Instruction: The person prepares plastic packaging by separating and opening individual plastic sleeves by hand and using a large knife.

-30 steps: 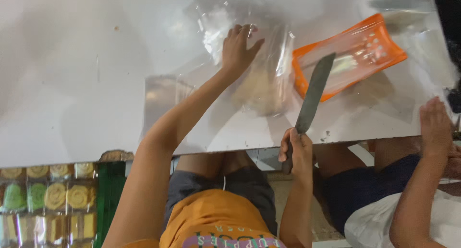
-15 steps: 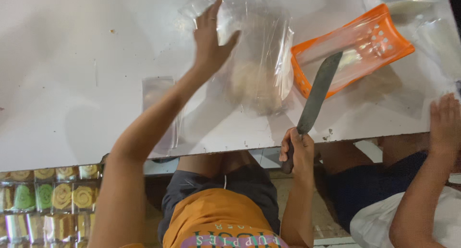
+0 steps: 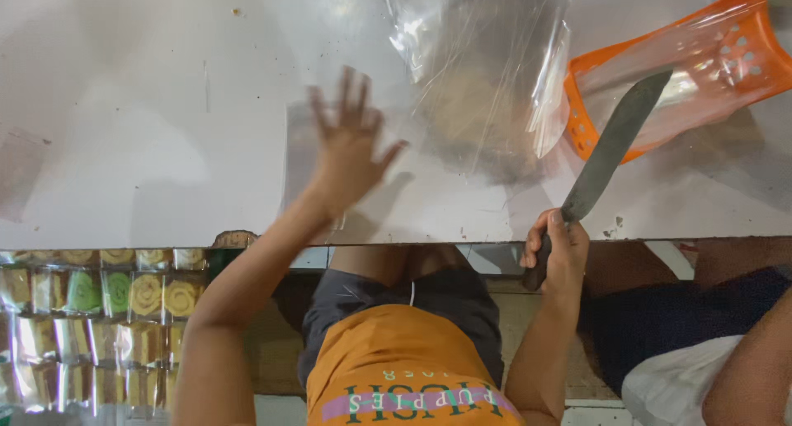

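Knife work at a table edge: the right hand (image 3: 557, 257) is closed round the handle of a long dark knife (image 3: 610, 150), whose blade slants up to the near rim of an orange perforated plastic tray (image 3: 742, 55). The left hand (image 3: 351, 150), blurred, is empty with its fingers spread wide above the tabletop, well to the left of the tray. A clear plastic bag (image 3: 487, 80) with something pale brown inside lies just left of the tray, between it and the open hand.

By my reading the bag is being handled while the blade waits; any cut would need the free hand clear of the edge.

The white table (image 3: 124, 104) is smooth and glossy. Far down-left of the tray, under the table, sit clear packets of rolled sweets (image 3: 99, 294); below the tray, another person's arm (image 3: 751, 368) shows.
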